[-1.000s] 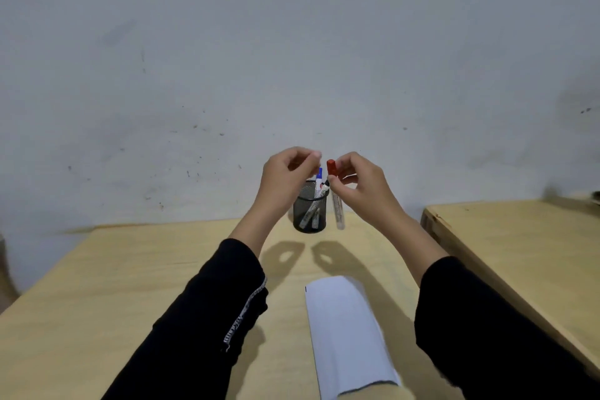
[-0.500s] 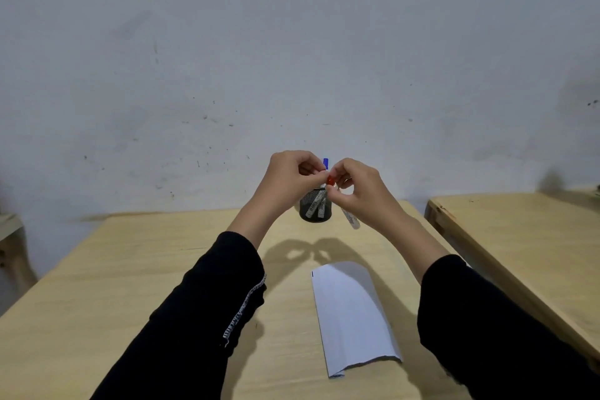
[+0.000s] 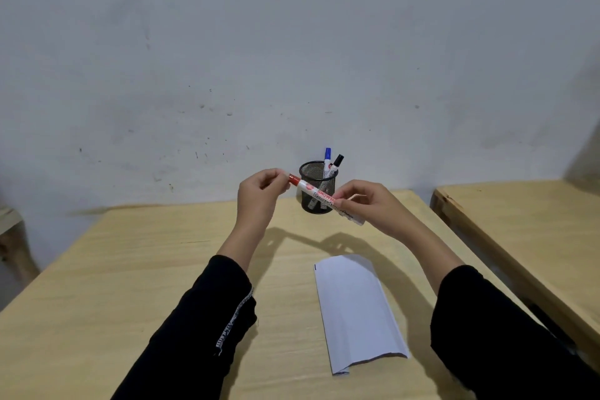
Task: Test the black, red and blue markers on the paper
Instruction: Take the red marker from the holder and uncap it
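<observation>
I hold the red marker [image 3: 316, 194] slanted in the air in front of a black mesh pen cup [image 3: 317, 188]. My right hand [image 3: 367, 204] grips its white barrel. My left hand [image 3: 259, 195] pinches the red cap end at the upper left. The blue marker [image 3: 327, 156] and the black marker [image 3: 336, 162] stand in the cup, caps up. A folded white paper [image 3: 354, 308] lies on the wooden table [image 3: 130, 269] below my right forearm, with a small dark mark at its top left corner.
The cup stands near the table's far edge, close to a grey wall. A second wooden table [image 3: 526, 224] stands to the right across a narrow gap. My black sleeves cover the near part of the table.
The red marker went from upright to slanted across the cup's front. My hands moved apart along it and lowered. The view tilted down, and the blue and black markers now show in the cup.
</observation>
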`<state>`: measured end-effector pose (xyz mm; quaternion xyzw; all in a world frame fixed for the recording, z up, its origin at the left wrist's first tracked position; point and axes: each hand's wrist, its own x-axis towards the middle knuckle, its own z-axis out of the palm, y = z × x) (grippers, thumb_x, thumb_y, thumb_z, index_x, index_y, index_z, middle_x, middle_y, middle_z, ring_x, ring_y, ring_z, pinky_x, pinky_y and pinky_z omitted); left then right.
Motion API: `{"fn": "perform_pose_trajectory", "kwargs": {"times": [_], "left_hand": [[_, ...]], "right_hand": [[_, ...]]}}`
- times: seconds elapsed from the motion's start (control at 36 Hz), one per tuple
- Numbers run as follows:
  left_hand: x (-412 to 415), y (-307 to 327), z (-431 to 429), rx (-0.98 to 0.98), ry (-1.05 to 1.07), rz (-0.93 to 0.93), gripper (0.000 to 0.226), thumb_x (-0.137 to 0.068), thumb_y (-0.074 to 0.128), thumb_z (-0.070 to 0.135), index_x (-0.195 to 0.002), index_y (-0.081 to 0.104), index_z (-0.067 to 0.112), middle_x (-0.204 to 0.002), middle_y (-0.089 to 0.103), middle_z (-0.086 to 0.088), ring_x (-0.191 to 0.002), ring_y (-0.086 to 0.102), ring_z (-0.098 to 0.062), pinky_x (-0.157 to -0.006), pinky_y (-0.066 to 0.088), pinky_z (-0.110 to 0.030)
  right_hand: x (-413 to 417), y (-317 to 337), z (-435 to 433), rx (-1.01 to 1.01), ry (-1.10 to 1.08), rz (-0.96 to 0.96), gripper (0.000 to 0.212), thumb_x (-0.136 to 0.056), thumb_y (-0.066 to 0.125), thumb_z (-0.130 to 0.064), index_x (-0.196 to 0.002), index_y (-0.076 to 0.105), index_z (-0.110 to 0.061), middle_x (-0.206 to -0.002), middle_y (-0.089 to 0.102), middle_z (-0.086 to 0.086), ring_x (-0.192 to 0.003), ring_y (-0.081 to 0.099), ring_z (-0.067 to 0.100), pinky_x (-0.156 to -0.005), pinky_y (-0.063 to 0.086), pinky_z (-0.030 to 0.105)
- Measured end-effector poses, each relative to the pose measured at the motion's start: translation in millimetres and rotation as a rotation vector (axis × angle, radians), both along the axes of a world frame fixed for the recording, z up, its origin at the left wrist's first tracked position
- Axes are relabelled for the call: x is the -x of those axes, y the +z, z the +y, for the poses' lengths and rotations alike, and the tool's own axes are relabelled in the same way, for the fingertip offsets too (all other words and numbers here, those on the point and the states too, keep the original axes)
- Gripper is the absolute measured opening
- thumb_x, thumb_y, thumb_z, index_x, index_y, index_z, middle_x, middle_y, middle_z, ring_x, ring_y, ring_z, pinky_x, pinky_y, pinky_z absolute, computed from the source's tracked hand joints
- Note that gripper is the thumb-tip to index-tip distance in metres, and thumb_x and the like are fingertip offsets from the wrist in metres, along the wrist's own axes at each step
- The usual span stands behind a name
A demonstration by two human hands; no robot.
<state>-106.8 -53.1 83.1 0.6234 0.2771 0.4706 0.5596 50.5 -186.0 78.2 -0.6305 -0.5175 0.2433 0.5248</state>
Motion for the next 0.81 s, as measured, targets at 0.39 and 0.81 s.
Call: {"fn": "perform_pose_trajectory", "kwargs": {"times": [0.39, 0.81], "left_hand": [[-24, -36, -19, 0.221, -0.124, -0.138, 0.008, -0.087, 0.059, 0.004, -0.082, 0.065, 0.006, -0.071, 0.065, -0.006, -0.061, 0.063, -0.003, -0.069, 0.052, -0.013], [-27, -37, -26, -0.073, -0.272, 0.032, 0.014, -0.088, 0.059, 0.003, -0.101, 0.066, 0.003, -0.069, 0.067, 0.007, -0.064, 0.063, 0.002, -0.070, 0.049, -0.011]], "right_hand": [[23, -26, 13, -0.451, -0.274, 0.927, 0.007, -0.083, 0.064, 0.000, -0.083, 0.064, -0.007, -0.060, 0.065, -0.007, -0.053, 0.059, 0.002, -0.058, 0.051, 0.009], [19, -32, 11, -0.393, -0.142, 0.801, 0.009, -0.087, 0.057, 0.002, -0.088, 0.062, -0.005, -0.061, 0.066, -0.007, -0.059, 0.060, 0.003, -0.064, 0.051, 0.011]]}}
